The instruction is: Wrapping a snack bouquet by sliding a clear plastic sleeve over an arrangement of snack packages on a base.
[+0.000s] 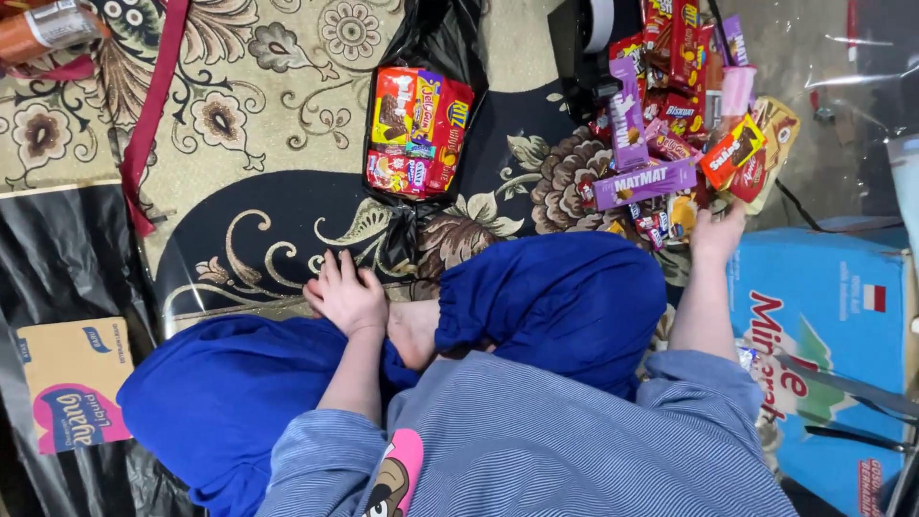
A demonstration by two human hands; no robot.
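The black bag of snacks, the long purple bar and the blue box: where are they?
Black bag of snacks [418, 129], head view, on the packets inside.
Long purple bar [643, 183], head view, its middle.
Blue box [823, 287], head view, its top face.

Patterned carpet [268, 115], beige and black with floral scrollwork, serves as the landmark. At its upper middle lies a black plastic bag [431, 38] bearing a tight bundle of red and yellow snack packets [417, 131]. Along the carpet's left edge runs a dark red strap [148, 115]; in the corner above the strap, an orange cylindrical wrapper [43, 29] is partly cut off. Below the strap, black plastic sheeting [57, 258] covers the carpet's left side, with a tan cardboard box [72, 383] printed pink and blue lying on it. Off the carpet's right side stands a large blue carton [828, 316] beside clear plastic film [862, 57].
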